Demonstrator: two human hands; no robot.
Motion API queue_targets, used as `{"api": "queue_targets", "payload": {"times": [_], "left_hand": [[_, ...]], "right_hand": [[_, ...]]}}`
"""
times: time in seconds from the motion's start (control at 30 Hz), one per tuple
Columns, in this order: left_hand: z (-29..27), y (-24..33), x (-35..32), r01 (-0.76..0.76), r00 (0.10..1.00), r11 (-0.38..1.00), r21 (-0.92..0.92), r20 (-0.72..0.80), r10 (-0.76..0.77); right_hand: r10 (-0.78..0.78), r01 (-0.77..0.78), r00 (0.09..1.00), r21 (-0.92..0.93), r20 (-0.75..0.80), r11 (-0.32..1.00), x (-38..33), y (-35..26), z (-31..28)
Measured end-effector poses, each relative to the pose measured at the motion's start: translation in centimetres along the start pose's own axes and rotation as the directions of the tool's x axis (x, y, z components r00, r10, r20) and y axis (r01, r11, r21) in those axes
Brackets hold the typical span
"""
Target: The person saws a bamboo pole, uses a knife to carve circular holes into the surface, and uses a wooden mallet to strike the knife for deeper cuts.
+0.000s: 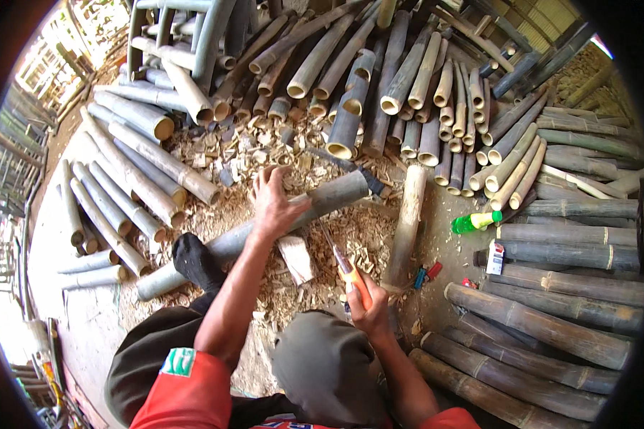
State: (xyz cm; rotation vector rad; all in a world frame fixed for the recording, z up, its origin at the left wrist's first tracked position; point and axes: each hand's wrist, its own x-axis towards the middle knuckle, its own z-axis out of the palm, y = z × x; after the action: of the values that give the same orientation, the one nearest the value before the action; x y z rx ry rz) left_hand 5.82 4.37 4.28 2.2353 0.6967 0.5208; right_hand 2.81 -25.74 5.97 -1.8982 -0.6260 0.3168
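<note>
From where I stand, the pole [227, 247] lies slantwise across the chips [275, 304] in front of the sitting worker, its right end farther off than its left. The left hand [270, 204] is laid on its upper side, fingers spread and loose, not wrapped around it. A foot in a black sock [192, 257] rests against it nearer the left end. The right hand [368, 307] is closed firmly around the orange handle of a thin tool [355, 277]; the tip points at the pole, though I can't tell whether they touch.

It looks like bamboo, so I'd expect it stiff and hollow, lighter than its thickness suggests. The smooth, round skin probably slides under a palm and rolls easily on loose chips, and it could split lengthwise. I'd hold it from above, well back from the tool, with the foot pinning the other end.
</note>
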Motion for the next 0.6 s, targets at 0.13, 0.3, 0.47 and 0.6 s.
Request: {"api": "queue_targets", "payload": {"times": [0.13, 0.3, 0.47, 0.6], "left_hand": [[3.3, 9.9, 3.1, -0.167, 0.865, 0.913, 0.373, 0.500, -0.046], [9.5, 5.5, 5.8, -0.127, 0.768, 0.904, 0.409, 0.617, -0.171], [9.9, 4.2, 5.5, -0.222, 0.762, 0.880, 0.419, 0.638, -0.112], [10.6, 5.1, 6.4, -0.229, 0.735, 0.895, 0.383, 0.671, -0.099]], "right_hand": [[0.114, -0.114, 0.992, -0.001, 0.048, 0.993, -1.5, -1.2, 0.8], [0.120, -0.124, 0.991, 0.054, 0.063, 0.991, -1.7, -2.3, 0.7], [0.087, -0.083, 0.994, -0.053, 0.071, 0.995, -10.6, -4.2, -5.5], [0.094, -0.091, 0.994, -0.045, 0.063, 0.995, -1.8, -1.7, -0.5]]}}
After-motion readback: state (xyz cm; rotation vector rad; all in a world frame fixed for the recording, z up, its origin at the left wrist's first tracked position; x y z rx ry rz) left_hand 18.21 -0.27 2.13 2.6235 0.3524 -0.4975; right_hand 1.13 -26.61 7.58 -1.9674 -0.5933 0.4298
